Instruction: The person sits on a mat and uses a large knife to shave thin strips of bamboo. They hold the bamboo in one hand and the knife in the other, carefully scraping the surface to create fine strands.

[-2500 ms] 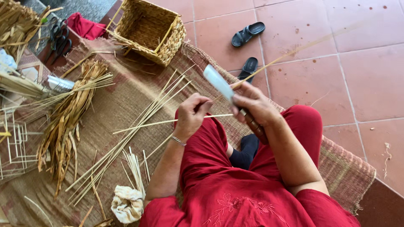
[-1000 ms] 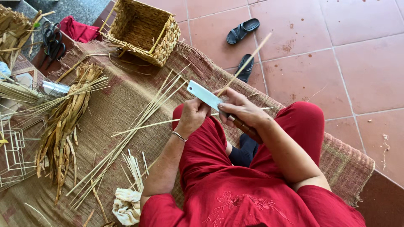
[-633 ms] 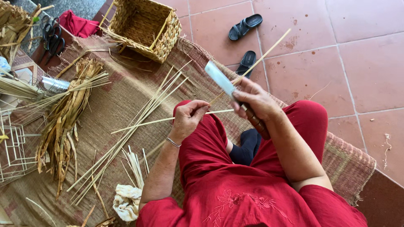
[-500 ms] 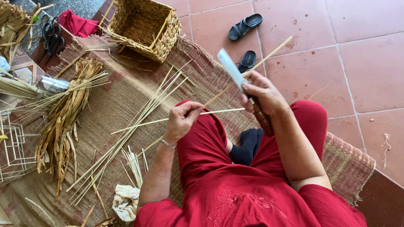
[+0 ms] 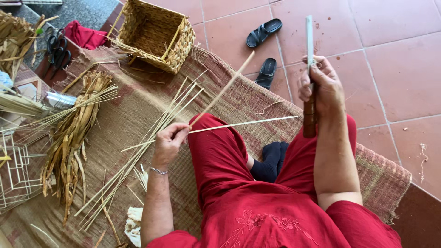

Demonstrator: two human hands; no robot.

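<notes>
Fingers (image 5: 177,133) of the left hand (image 5: 167,144) pinch two split bamboo strips (image 5: 229,82), which fan away above the knee. Right hand (image 5: 321,85) is wrapped tight around the knife (image 5: 309,43), blade raised upright. Risk: thin strips could snap or slide from that pinch.

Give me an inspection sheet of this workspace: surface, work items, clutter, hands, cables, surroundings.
Surface: woven mat spread over a red tiled floor.
Work items: thin split strip pinched at one end; knife held blade up; loose strips lying on the mat.
Clutter: woven basket, bundle of dried leaves, white wire frame, crumpled cloth, scissors.
Hands: left hand grips the strip; right hand grips the knife handle.
Cables: nothing seen.
Surroundings: pair of black sandals on the tiles; red cloth by the basket.
</notes>
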